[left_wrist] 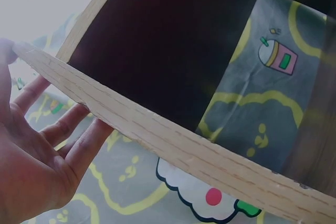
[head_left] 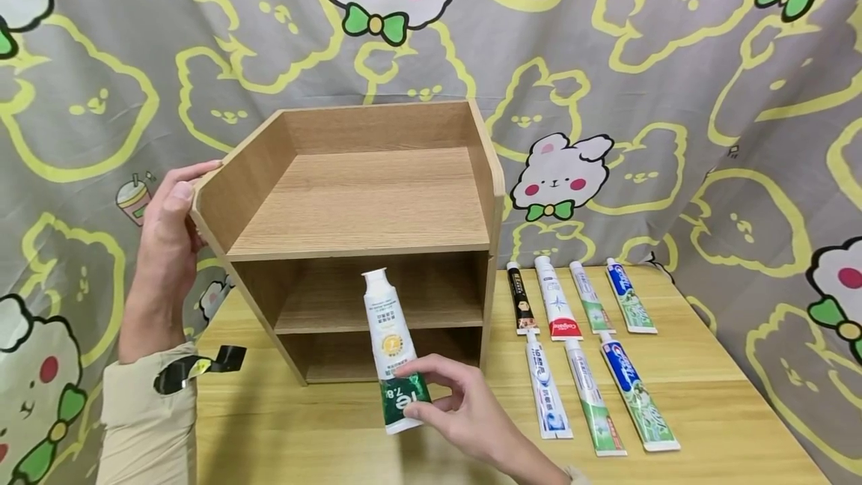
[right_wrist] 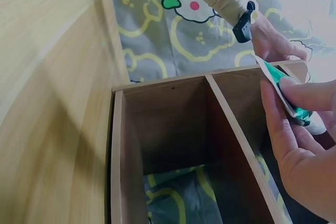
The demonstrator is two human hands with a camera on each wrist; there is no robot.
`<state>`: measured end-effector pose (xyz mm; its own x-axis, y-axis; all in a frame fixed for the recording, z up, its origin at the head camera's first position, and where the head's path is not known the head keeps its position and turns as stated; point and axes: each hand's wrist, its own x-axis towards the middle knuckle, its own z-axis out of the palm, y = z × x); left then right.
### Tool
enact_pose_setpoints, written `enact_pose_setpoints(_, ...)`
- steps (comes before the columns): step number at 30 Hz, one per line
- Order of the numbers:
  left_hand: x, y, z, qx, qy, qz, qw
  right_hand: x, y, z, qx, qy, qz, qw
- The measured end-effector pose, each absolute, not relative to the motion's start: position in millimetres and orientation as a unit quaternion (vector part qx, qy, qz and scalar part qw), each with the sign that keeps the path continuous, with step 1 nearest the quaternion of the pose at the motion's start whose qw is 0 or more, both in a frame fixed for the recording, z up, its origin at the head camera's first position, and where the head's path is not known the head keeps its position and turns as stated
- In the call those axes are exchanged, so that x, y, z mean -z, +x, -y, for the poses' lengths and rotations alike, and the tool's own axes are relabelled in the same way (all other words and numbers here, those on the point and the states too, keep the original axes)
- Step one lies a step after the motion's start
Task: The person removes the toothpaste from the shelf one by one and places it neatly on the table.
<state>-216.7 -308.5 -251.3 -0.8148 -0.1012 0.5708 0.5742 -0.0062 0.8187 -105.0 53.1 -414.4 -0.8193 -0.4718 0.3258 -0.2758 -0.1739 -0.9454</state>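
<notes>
My left hand (head_left: 161,249) grips the upper left side panel of a small wooden shelf (head_left: 360,200). In the left wrist view the thumb lies on one face of the panel's edge (left_wrist: 152,127) and the fingers reach round the other. My right hand (head_left: 465,410) pinches a white and green toothpaste tube (head_left: 393,343) by its flat green end, between thumb and fingers. The tube's white cap points up and away, in front of the shelf's lower compartments. In the right wrist view, the green end (right_wrist: 275,74) shows between the fingers, with most of the tube hidden.
Several toothpaste tubes lie in two rows right of the shelf, among them a black one (head_left: 521,298), a red and white Colgate tube (head_left: 558,302) and a blue and green one (head_left: 640,395). The wooden table (head_left: 727,403) backs onto a patterned curtain (head_left: 660,81).
</notes>
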Motion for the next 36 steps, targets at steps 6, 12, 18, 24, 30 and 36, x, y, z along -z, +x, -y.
enact_pose_setpoints(6,252,-216,309,0.683,-0.180,0.664,0.247,419,-105,-64,0.704,-0.290,-0.646,0.055)
enact_pose_setpoints(12,253,-216,310,0.685,-0.178,0.662,0.246,421,-104,-72,0.702,-0.293,-0.648,0.033)
enact_pose_setpoints(18,253,-217,310,0.691,-0.180,0.657,0.240,422,-103,-83,0.695,-0.299,-0.653,0.001)
enact_pose_setpoints(24,252,-218,310,0.685,-0.179,0.664,0.240,424,-102,-96,0.687,-0.308,-0.657,-0.033)
enact_pose_setpoints(30,252,-218,310,0.688,-0.179,0.661,0.242,425,-100,-106,0.675,-0.300,-0.672,-0.053)
enact_pose_setpoints(36,252,-217,310,0.689,-0.183,0.659,0.239,426,-99,-113,0.667,-0.292,-0.683,-0.070)
